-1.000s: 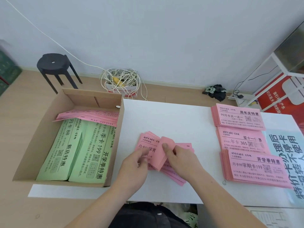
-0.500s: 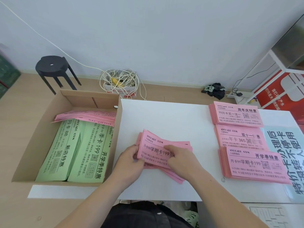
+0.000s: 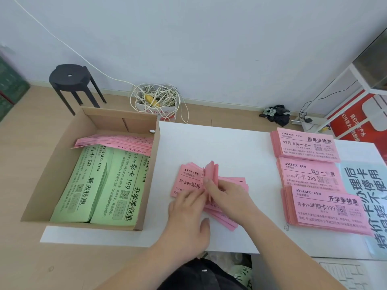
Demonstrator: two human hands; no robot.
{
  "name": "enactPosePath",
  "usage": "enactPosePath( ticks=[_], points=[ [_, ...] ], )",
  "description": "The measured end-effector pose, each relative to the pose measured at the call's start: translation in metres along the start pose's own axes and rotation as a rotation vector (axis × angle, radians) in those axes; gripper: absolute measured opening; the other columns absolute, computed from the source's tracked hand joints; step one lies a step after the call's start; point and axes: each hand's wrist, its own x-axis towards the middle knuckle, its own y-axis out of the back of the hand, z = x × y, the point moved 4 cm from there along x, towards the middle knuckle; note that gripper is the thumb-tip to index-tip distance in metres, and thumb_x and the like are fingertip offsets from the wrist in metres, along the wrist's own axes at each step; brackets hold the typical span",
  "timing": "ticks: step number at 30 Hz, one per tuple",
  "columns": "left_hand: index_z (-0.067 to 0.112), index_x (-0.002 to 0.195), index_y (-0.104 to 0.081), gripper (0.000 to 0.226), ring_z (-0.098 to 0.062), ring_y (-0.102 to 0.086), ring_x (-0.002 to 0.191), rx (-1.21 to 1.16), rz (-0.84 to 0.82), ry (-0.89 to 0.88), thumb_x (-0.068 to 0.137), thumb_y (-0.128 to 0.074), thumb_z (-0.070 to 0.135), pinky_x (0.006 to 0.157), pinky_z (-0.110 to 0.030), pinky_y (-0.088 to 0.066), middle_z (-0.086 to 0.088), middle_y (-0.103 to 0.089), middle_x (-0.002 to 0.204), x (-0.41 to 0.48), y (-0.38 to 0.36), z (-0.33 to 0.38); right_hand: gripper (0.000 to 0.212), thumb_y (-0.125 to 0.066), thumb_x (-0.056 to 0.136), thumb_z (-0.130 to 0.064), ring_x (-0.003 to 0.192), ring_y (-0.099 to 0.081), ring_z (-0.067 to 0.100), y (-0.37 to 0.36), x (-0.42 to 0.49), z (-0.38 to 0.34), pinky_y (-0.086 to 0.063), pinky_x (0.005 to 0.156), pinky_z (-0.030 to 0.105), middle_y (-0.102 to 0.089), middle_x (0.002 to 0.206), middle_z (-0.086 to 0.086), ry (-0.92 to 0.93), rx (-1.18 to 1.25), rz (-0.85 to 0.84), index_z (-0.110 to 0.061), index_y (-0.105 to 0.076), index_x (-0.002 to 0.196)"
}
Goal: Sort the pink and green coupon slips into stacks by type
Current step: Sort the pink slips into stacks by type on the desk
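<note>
Fanning up at mid-desk, the loose pink pile (image 3: 188,181) has its top slips bent upright by the right grip (image 3: 228,195), which pinches them, probably to read the type beneath. The left grip (image 3: 186,210) lies flat and released, pinning the pile. Three sorted pink stacks (image 3: 307,174) line the desk (image 3: 230,143) at right. The cardboard box (image 3: 62,164) at left holds two green stacks (image 3: 94,185) and a pink heap (image 3: 117,142).
</note>
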Motion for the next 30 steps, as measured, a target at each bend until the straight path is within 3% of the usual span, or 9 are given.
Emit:
enactPosePath(
  ticks=[2,5,8,11,16,18,22,27,30],
  points=[
    [0.030,0.143,-0.051,0.060,0.003,-0.032,0.141,-0.207,-0.028,-0.043,0.084,-0.057,0.018,0.116,-0.022,-0.027,0.025,-0.038,0.152,-0.004,-0.002,0.009,0.050,-0.041,0.100,-0.056,0.072,-0.062,0.017,-0.001,0.001,0.004,-0.053,0.075,0.038,-0.065,0.067,-0.007,-0.007,-0.054,0.035,-0.020,-0.059,0.071],
    [0.031,0.130,-0.063,0.052,0.016,-0.029,0.140,-0.357,-0.002,-0.005,0.086,-0.057,0.004,0.113,-0.006,-0.020,0.032,-0.037,0.150,-0.004,0.000,0.003,0.040,-0.044,0.098,-0.045,0.074,-0.062,0.020,-0.004,0.003,0.009,-0.052,0.077,0.038,-0.066,0.072,-0.002,-0.016,-0.108,0.051,-0.015,-0.062,0.078],
    [0.032,0.108,-0.071,0.042,-0.001,-0.055,0.126,-0.603,0.140,0.266,0.085,-0.056,0.000,0.107,-0.023,-0.043,0.017,-0.059,0.133,0.002,0.006,-0.015,0.040,-0.043,0.099,-0.044,0.067,-0.053,0.020,-0.006,0.005,0.008,-0.048,0.071,0.038,-0.055,0.067,-0.001,-0.021,-0.134,0.061,-0.015,-0.050,0.072],
    [0.033,0.113,-0.064,0.039,-0.014,-0.070,0.104,-0.901,0.256,0.570,0.094,-0.058,0.000,0.096,-0.032,-0.053,0.006,-0.070,0.114,0.008,0.014,-0.028,0.042,-0.044,0.101,-0.046,0.066,-0.048,0.018,-0.007,0.005,0.009,-0.044,0.069,0.037,-0.051,0.068,-0.004,-0.029,-0.146,0.066,-0.017,-0.045,0.071],
    [0.026,0.119,-0.070,0.023,-0.003,-0.069,0.101,-0.916,0.153,0.524,0.102,-0.060,0.014,0.078,-0.010,-0.050,0.010,-0.075,0.109,0.015,0.023,-0.025,0.036,-0.044,0.100,-0.059,0.075,-0.060,0.012,-0.006,0.001,0.005,-0.046,0.072,0.032,-0.065,0.080,-0.008,-0.006,-0.082,0.069,-0.026,-0.053,0.089],
    [0.025,0.117,-0.073,0.023,-0.008,-0.072,0.102,-0.937,0.069,0.466,0.104,-0.057,0.014,0.080,-0.014,-0.052,0.006,-0.077,0.106,0.016,0.019,-0.015,0.034,-0.040,0.099,-0.066,0.078,-0.063,0.006,-0.006,-0.001,0.002,-0.047,0.072,0.030,-0.068,0.081,-0.013,0.005,-0.018,0.056,-0.035,-0.054,0.098],
    [0.031,0.110,-0.074,0.018,-0.018,-0.072,0.098,-0.918,0.175,0.494,0.104,-0.058,0.027,0.086,-0.034,-0.061,0.003,-0.077,0.102,0.029,0.023,-0.013,0.029,-0.037,0.100,-0.066,0.087,-0.061,-0.004,-0.006,-0.004,-0.004,-0.049,0.085,0.030,-0.067,0.090,-0.022,0.033,-0.051,0.049,-0.048,-0.054,0.117],
    [0.015,0.098,-0.071,0.044,-0.022,-0.073,0.081,-0.871,-0.002,0.552,0.085,-0.071,0.057,0.079,-0.054,-0.062,-0.005,-0.074,0.090,0.047,0.027,-0.015,0.054,-0.023,0.103,-0.064,0.089,-0.061,0.007,-0.006,-0.006,-0.007,-0.048,0.085,0.034,-0.067,0.087,-0.014,0.034,-0.117,0.032,-0.028,-0.061,0.095],
    [0.028,0.101,-0.070,0.044,-0.018,-0.075,0.086,-0.760,0.017,0.544,0.075,-0.073,0.064,0.077,-0.049,-0.063,0.005,-0.076,0.091,0.056,0.034,-0.014,0.051,-0.027,0.108,-0.046,0.092,-0.063,0.022,-0.002,-0.002,0.000,-0.050,0.086,0.039,-0.067,0.090,-0.002,0.032,-0.134,0.001,-0.013,-0.062,0.093]
  ],
)
